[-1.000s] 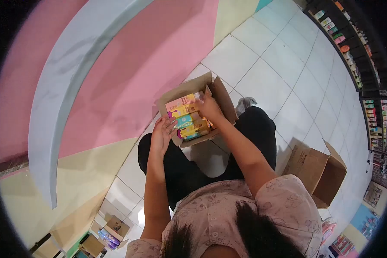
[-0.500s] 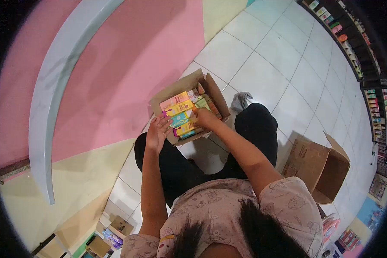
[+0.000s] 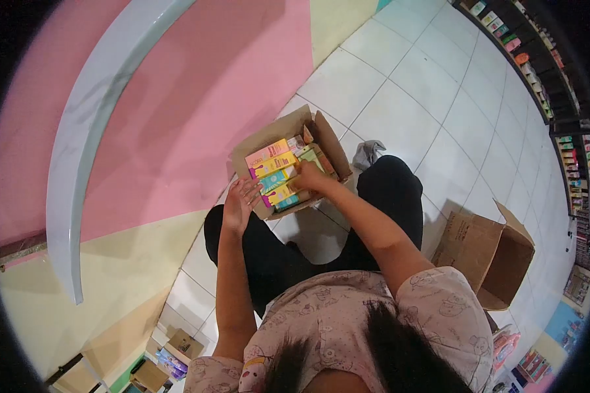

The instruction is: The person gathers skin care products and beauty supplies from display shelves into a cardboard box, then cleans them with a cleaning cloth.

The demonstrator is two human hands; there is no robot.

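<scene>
An open cardboard box point(image 3: 272, 126) stands on the floor between my knees, packed with small cartons. Among them are a pink-orange carton point(image 3: 267, 152), a yellow carton with purple ends point(image 3: 273, 165), a teal carton point(image 3: 273, 181) and a second yellow carton point(image 3: 278, 194). Inside the box, my right hand point(image 3: 310, 178) is closed, its curled fingers at the right ends of these cartons; what they grip, if anything, is hidden. My left hand point(image 3: 241, 203) is open at the box's left side, fingers spread by the carton ends, holding nothing.
A grey cloth point(image 3: 368, 154) lies beside my right knee. Another open cardboard box point(image 3: 465, 245) rests on the tiles to the right. Stocked shelves point(image 3: 537, 78) line the far right. At left is a pink wall point(image 3: 203, 98) with a curved pale ledge point(image 3: 78, 157).
My right hand's fingers have shifted slightly over the cartons. My left hand stays open beside the box, and the cartons keep their arrangement.
</scene>
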